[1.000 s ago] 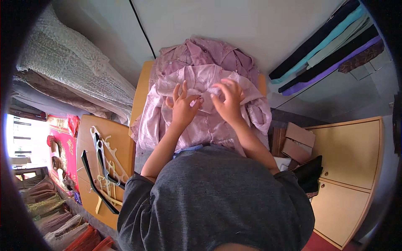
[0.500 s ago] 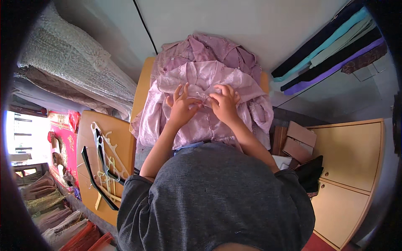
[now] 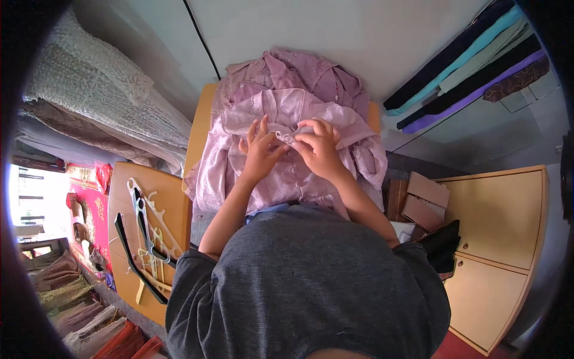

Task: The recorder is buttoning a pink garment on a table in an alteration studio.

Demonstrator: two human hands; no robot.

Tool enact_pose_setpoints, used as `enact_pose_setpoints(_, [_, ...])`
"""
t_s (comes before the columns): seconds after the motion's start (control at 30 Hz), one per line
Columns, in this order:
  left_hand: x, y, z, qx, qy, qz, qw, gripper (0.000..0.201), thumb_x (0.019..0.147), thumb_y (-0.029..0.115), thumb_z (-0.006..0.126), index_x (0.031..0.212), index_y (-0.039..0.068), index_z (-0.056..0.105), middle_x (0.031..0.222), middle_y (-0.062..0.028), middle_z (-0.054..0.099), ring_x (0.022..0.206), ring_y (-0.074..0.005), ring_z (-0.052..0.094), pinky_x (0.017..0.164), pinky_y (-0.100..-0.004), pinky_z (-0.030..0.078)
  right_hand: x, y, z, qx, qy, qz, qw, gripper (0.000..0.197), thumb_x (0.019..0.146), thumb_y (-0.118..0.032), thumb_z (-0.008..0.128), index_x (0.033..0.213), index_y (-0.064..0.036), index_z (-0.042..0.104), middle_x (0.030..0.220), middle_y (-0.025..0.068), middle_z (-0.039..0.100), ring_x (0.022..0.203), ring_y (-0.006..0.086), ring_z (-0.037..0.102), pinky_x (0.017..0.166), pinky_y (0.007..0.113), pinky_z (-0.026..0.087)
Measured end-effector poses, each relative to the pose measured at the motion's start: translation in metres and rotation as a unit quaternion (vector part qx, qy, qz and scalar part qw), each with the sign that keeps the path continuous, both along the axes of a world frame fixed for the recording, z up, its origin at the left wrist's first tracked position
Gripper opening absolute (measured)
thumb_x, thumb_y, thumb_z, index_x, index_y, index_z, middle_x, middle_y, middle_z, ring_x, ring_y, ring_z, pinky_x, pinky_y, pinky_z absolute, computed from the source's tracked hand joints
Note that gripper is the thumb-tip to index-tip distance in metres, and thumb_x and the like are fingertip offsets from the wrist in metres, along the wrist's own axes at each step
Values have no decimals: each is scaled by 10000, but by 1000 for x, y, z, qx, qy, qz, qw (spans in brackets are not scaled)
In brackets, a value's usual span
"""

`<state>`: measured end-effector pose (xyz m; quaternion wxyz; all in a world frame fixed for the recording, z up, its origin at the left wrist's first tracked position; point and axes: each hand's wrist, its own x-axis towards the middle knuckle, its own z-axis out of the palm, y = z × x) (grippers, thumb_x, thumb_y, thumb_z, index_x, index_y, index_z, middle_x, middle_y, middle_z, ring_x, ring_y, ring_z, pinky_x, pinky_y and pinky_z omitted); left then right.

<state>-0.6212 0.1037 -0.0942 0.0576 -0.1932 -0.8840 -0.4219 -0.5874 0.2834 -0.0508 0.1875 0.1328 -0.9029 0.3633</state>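
Note:
A shiny light pink garment [image 3: 224, 170] with small round buttons down its front lies spread before me, its collar end pointing away. Near its neck opening, my left hand [image 3: 260, 154] pinches the edge with thumb and index finger while its other fingers stick up. Close on the right, my right hand [image 3: 321, 151] grips the facing edge between thumb and fingertips. A small pale loop or trim [image 3: 284, 137] shows between the two hands. The fingertips hide exactly what each one pinches. Farther back, a mauve garment [image 3: 287, 63] lies heaped behind the pink one.
Both garments rest on a wooden table [image 3: 204, 113]. Several hangers [image 3: 156, 224] lie on another wooden surface at left. White lacy clothing [image 3: 101, 78] hangs at far left; folded cloths [image 3: 466, 66] hang on a rail at right. Boxes [image 3: 426, 197] stand beside a wooden cabinet [image 3: 496, 221].
My right hand has shifted slightly left, closer to my left hand. The pale loop now shows more plainly between them. The whole view has turned a little.

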Motion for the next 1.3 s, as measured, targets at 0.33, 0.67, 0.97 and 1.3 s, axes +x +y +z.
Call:
enact_pose_setpoints(0.33, [15, -2, 23, -61, 25, -6, 998, 195, 664, 227, 782, 801, 121, 694, 1437, -144, 350, 1339, -355, 235, 1063, -481, 112, 7, 7, 5, -24, -50, 39, 998, 104, 785, -190, 666, 828, -97, 649, 1158, -20, 528, 1175, 186, 383, 945, 399, 202])
enact_pose_setpoints(0.67, [16, 0, 26, -74, -7, -56, 996, 205, 708, 342, 743, 821, 180, 687, 1450, -103, 344, 1356, -337, 192, 1025, -543, 83, -3, 11, -24, -57, -117, -54, 990, 153, 792, -208, 657, 898, -101, 633, 1175, -13, 525, 1155, 210, 401, 941, 390, 250])
enact_pose_setpoints(0.97, [15, -13, 13, 12, -79, -60, 995, 235, 751, 363, 709, 908, 189, 699, 1468, -83, 315, 1373, -329, 166, 1021, -546, 75, 2, 6, 13, 105, -2, 141, 984, 336, 732, -156, 684, 1057, -241, 658, 1308, 29, 441, 1281, 269, 318, 994, 475, 202])
enact_pose_setpoints(1.3, [13, -17, 11, 109, -138, -82, 981, 165, 826, 294, 658, 925, 163, 675, 1471, -139, 290, 1379, -318, 169, 1068, -509, 68, -1, 8, 16, 83, -21, 147, 985, 159, 715, -173, 713, 871, -163, 683, 1228, -2, 495, 1253, 246, 345, 980, 475, 180])
